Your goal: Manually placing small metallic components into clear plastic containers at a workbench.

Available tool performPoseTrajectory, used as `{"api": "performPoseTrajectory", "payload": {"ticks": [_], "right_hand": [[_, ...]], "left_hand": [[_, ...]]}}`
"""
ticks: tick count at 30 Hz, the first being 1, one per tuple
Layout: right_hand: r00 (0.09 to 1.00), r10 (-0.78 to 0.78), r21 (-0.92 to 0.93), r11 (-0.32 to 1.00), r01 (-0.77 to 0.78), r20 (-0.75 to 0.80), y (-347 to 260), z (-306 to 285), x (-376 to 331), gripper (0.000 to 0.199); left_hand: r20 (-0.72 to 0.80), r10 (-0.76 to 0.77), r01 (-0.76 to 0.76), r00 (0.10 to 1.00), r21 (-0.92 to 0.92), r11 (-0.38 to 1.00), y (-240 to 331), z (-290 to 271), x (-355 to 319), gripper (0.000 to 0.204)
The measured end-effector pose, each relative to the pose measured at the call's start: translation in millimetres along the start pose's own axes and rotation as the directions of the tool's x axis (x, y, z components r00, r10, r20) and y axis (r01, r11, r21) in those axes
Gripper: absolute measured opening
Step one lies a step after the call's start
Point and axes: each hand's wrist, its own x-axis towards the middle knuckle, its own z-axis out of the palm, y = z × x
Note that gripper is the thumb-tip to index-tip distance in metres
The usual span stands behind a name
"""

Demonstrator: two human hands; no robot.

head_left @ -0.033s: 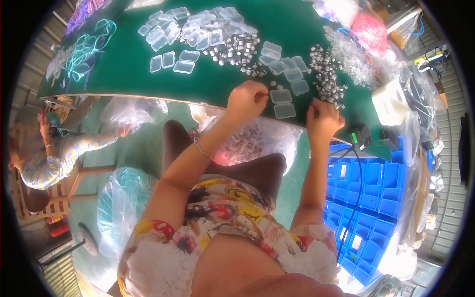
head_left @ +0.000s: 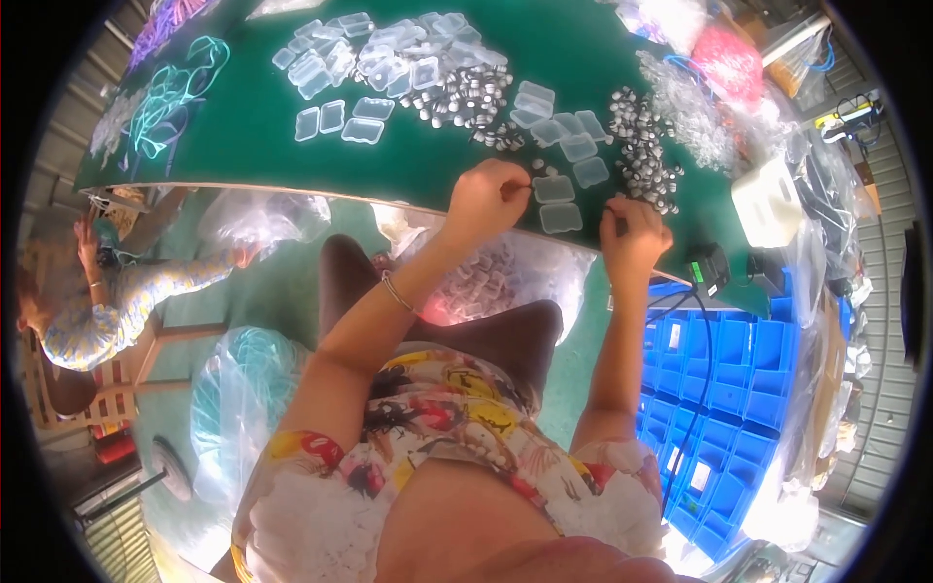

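Observation:
My left hand (head_left: pixel 488 199) is at the table's front edge, its fingers curled into a pinch beside an open clear plastic box (head_left: pixel 558 217). Whatever may be between those fingertips is too small to make out. On the box's other side, my right hand (head_left: pixel 635 236) also has its thumb and fingers closed together, and a small dark bit seems to show at the tips. Above that hand spreads a pile of small black-and-white round pieces (head_left: pixel 643 146). More open clear boxes (head_left: pixel 579 148) lie just beyond the one between my hands.
Farther left on the green table (head_left: pixel 253 126) lie a heap of clear boxes (head_left: pixel 389 49) and another pile of small round pieces (head_left: pixel 466 97). Teal cords (head_left: pixel 170 107) lie at far left. A white container (head_left: pixel 765 206) and blue bins (head_left: pixel 714 369) stand right. Another person (head_left: pixel 107 311) sits at left.
My right hand has shifted very slightly left, toward the box. The box between my hands has moved a touch to the right. My left hand has barely moved.

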Motion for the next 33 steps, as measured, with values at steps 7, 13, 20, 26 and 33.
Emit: {"api": "performPoseTrajectory", "payload": {"ticks": [7, 13, 20, 26, 33], "right_hand": [[0.907, -0.212, 0.655, 0.751, -0.088, 0.364, -12.4, -5.5, 18.7, 0.018], [0.878, -0.362, 0.492, 0.853, 0.176, 0.314, -14.7, 0.8, 25.4, 0.013], [0.939, -0.237, 0.420, 0.900, 0.115, 0.251, -23.4, 23.6, 20.5, 0.018], [0.927, -0.197, 0.600, 0.799, -0.037, 0.320, -29.5, 23.8, 20.9, 0.022], [0.944, -0.269, 0.747, 0.664, 0.040, 0.189, -27.2, 9.9, 22.7, 0.026]], "left_hand": [[0.045, 0.115, -0.116, 0.992, 0.009, 0.993, 21.7, 30.7, -16.2, 0.013], [0.095, 0.162, -0.179, 0.982, 0.219, 0.959, 35.9, 22.4, -17.1, 0.029], [0.242, 0.181, -0.230, 0.953, 0.191, 0.954, 22.9, 5.3, -19.0, 0.038], [0.309, 0.219, -0.252, 0.926, 0.071, 0.965, 15.9, -6.6, -16.5, 0.045], [0.223, 0.119, -0.119, 0.967, -0.015, 0.993, 25.2, -8.1, -13.5, 0.068]]}}
